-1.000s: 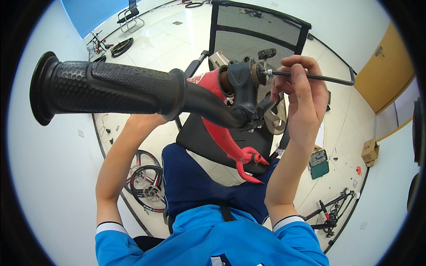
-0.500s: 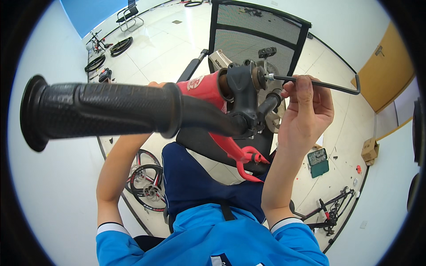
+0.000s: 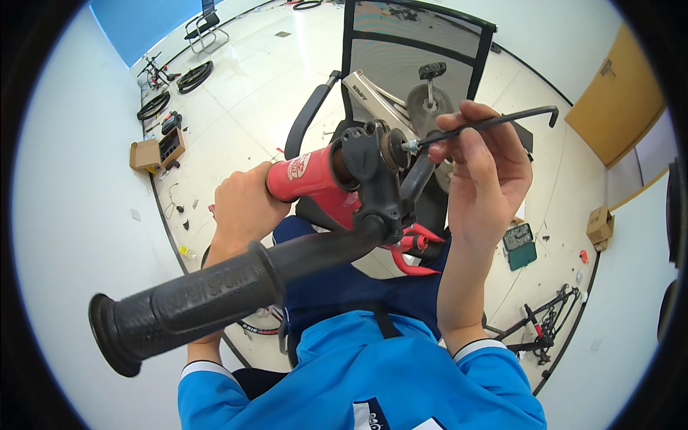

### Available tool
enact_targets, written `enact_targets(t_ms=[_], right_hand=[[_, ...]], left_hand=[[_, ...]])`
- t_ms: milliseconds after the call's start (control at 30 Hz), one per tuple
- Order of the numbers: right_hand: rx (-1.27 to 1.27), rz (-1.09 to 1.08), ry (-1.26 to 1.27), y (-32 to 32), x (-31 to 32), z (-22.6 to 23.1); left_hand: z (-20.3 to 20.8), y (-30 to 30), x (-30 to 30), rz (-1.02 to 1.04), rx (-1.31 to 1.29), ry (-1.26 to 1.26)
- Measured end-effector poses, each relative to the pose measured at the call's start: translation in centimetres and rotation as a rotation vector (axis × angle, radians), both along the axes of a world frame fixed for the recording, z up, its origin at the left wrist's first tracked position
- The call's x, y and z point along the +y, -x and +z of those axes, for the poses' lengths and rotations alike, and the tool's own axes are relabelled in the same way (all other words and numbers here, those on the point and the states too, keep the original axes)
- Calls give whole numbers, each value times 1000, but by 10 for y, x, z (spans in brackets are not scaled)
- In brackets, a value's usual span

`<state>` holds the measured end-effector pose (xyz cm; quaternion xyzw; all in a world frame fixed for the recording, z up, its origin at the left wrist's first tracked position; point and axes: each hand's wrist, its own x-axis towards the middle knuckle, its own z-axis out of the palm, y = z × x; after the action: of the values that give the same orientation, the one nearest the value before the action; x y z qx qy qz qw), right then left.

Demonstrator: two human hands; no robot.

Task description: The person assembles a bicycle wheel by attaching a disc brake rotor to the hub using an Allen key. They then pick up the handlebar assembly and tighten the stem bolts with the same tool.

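My left hand (image 3: 247, 201) is closed round the red bike frame (image 3: 304, 175), just behind its wide head tube. Thumb and fingers of my right hand (image 3: 489, 161) pinch a long black hex key (image 3: 527, 115), its bent end pointing away to the right. The key's other end meets a silver bolt (image 3: 411, 146) at the round cap of the black stem (image 3: 362, 158); how deep it sits I cannot tell. Clamped in the stem is a handlebar with a black rubber grip (image 3: 193, 301), slanting toward the lower left. Below, the red fork (image 3: 416, 269) hangs above my lap.
Ahead stands a black mesh chair (image 3: 412, 61) with a pale frame (image 3: 376, 104) and crank parts on it. At right on the floor lie a green toolbox (image 3: 522, 256), a cardboard box (image 3: 600, 226) and a black bike frame (image 3: 541, 326). An open carton (image 3: 147, 154) sits by the left wall.
The handlebar grip has swung down and toward me, uncovering my left hand on the frame. The hex key has tilted, its bent end now higher, and my right hand has moved with it.
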<state>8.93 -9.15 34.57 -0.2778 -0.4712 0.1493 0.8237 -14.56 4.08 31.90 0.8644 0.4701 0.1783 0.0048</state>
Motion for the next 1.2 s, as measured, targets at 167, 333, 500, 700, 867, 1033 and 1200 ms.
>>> enact_targets(t_ms=[167,333,500,700,867,1033,1200], right_hand=[[-97,-177,55,38,-10,-4],[-68,-108,104,56,-20,-16],[-218,-102,191,73,-38,-17],[-272,45,226,95,-67,-21],[-96,22,197,132,-94,-43],[0,-142,124,136,-114,-69],[5,-68,132,135,-123,-62]], left_hand=[[-15,29,-30,111,-11,46],[-42,54,-45,57,-74,130],[-62,86,-39,-72,-107,138],[-71,101,-79,-57,-112,134],[-93,117,-106,-95,-120,62],[-99,121,-115,-157,-108,20],[-97,122,-119,-153,-109,17]])
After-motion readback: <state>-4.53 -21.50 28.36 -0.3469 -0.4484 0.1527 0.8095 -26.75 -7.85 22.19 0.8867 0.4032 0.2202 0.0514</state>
